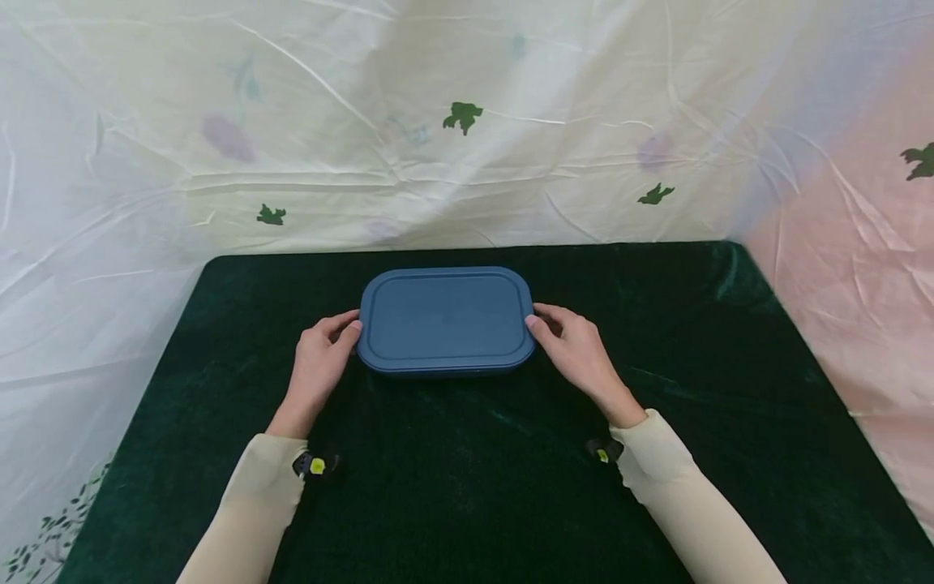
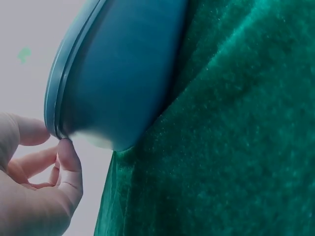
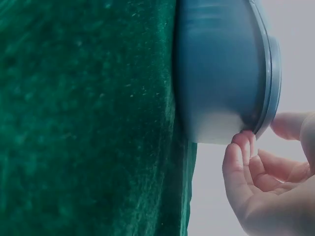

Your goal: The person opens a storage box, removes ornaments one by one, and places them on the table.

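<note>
We can read no text, label, brand or number anywhere. We find the blue lid between the hands plain, and make out no lettering on the container below it. On the dark wrist devices just behind the hands, we see yellow-green patches, too small for us to read.

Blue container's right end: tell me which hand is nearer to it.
The person's right hand. It pinches the blue container at that end, while the left hand pinches the opposite end, with the container between them.
</note>
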Demonstrator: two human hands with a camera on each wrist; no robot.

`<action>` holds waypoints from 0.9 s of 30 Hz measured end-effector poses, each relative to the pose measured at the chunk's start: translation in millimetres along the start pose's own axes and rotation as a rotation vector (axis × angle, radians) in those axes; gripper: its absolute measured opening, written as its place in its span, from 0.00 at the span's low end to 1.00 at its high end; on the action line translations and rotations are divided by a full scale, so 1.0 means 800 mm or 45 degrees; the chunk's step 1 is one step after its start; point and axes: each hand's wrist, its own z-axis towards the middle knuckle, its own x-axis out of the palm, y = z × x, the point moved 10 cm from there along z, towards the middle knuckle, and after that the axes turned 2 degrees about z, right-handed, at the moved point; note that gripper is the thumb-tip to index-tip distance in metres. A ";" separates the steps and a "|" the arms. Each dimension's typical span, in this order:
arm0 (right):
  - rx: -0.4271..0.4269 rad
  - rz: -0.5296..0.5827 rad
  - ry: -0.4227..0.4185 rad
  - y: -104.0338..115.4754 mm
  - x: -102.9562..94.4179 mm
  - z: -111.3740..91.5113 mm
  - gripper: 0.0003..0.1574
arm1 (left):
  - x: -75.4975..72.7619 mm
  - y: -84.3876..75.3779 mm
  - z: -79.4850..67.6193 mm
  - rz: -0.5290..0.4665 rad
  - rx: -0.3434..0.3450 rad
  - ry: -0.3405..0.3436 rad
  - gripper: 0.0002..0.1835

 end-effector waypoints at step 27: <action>-0.036 0.027 -0.045 0.011 -0.011 -0.003 0.32 | -0.003 -0.008 -0.004 -0.061 -0.040 -0.055 0.25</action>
